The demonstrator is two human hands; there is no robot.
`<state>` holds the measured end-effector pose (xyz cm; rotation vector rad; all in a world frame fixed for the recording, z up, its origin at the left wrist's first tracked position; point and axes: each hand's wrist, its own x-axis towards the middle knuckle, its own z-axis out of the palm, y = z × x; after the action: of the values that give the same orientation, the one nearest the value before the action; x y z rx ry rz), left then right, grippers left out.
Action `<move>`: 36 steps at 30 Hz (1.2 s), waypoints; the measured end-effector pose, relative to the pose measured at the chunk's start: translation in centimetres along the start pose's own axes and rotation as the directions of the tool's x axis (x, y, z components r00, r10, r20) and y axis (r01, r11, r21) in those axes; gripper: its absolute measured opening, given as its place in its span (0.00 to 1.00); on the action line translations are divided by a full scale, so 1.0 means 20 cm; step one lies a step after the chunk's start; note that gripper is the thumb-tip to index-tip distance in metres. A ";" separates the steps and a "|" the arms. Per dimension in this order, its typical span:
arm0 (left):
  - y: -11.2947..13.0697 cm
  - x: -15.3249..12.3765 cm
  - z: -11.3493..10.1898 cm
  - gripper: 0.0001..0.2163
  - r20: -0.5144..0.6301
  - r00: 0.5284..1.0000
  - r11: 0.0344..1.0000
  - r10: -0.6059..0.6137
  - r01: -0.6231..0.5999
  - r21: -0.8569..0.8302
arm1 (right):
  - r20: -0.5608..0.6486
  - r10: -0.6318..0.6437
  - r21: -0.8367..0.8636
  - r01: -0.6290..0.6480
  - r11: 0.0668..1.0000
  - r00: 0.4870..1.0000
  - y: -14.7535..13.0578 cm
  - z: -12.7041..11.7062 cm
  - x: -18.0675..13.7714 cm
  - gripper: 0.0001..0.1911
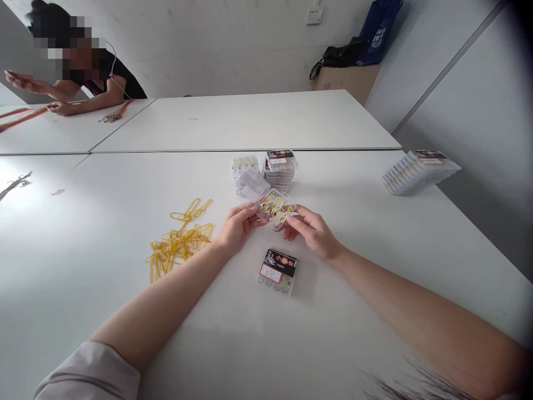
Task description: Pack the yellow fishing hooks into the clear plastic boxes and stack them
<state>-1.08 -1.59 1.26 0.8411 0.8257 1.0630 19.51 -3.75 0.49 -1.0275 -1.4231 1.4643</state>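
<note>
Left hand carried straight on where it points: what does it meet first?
The left hand meets the open clear plastic case of yellow loops it grips; beyond, probably the stacked clear boxes.

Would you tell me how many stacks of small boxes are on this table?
3: left stack and labelled stack side by side behind the open box; third stack near the right edge.

Open table (375,266) lies right of the hands (275,228), all the way to the far stack of boxes (418,171). On the left sits the yellow tangle (180,240), a closed box (277,271) lies just below, and stacked boxes (266,172) crowd just behind.
</note>
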 end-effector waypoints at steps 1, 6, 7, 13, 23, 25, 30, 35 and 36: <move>0.00 0.00 0.00 0.15 0.008 1.000 1.000 0.002 -0.002 0.001 | -0.004 -0.006 -0.005 0.006 1.000 1.000 0.00 0.00 0.00 0.18; 0.01 -0.01 0.01 0.09 -0.036 0.999 1.000 0.003 -0.003 -0.003 | -0.053 -0.046 -0.008 0.046 0.999 0.998 0.01 0.00 0.00 0.17; 0.01 -0.01 0.01 0.10 -0.041 0.999 1.000 -0.004 0.004 0.000 | -0.065 -0.058 -0.009 0.057 0.998 0.996 0.01 0.00 0.00 0.17; 0.01 -0.01 0.00 0.12 0.039 0.999 1.000 -0.023 0.023 0.016 | -0.145 -0.155 -0.051 0.149 0.988 0.977 0.01 0.00 -0.02 0.17; -0.02 -0.04 -0.02 0.15 0.226 0.970 0.965 -0.087 0.025 0.262 | -0.260 -0.225 -0.118 0.200 0.973 0.939 0.01 0.00 -0.01 0.18; -0.02 -0.04 -0.02 0.13 0.227 0.970 0.957 -0.088 0.019 0.291 | -0.264 -0.207 -0.117 0.181 0.976 0.942 0.02 0.00 -0.01 0.18; -0.03 -0.04 -0.01 0.12 0.168 0.980 0.950 -0.106 0.050 0.308 | -0.260 -0.198 -0.076 0.184 0.980 0.945 0.03 -0.01 0.00 0.16; -0.03 -0.04 0.00 0.10 0.133 0.986 0.946 -0.105 0.058 0.318 | -0.254 -0.170 -0.073 0.156 0.985 0.952 0.02 -0.01 0.00 0.17; -0.03 -0.04 0.00 0.10 0.130 0.986 0.947 -0.106 0.060 0.314 | -0.257 -0.161 -0.073 0.147 0.986 0.953 0.02 -0.01 0.01 0.17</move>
<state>-1.11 -2.44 0.88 1.1249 0.9093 0.7967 19.71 -3.53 0.05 -1.0746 -1.3244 1.1377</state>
